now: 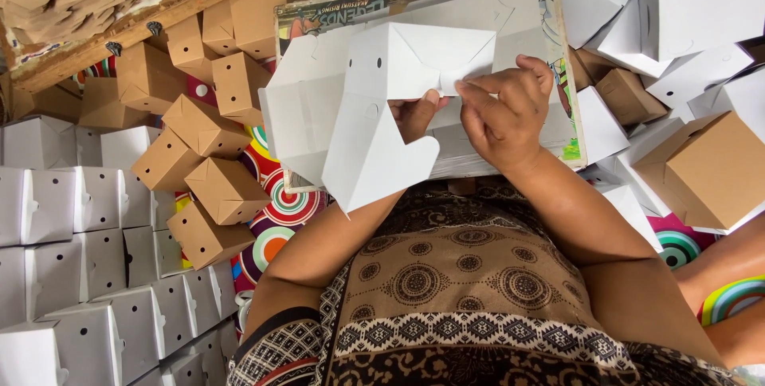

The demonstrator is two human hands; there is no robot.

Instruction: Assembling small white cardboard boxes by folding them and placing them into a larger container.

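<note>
A white cardboard box blank [374,107], half folded, is held up over a flat board [558,59] resting on my lap. My left hand [416,115] is mostly behind the box, with the thumb pressing on a flap from the front. My right hand [506,111] pinches the triangular top flap at the box's right side. Small round holes show in the box's panels. A side flap with a curved edge hangs down at the lower middle.
Rows of finished white boxes [88,274] fill the left. Brown cardboard boxes [199,147] are piled beside them, and more white and brown boxes [701,155] lie at the right. A wooden crate [119,3] of flat blanks is at the top left. A colourful ringed mat [279,211] lies underneath.
</note>
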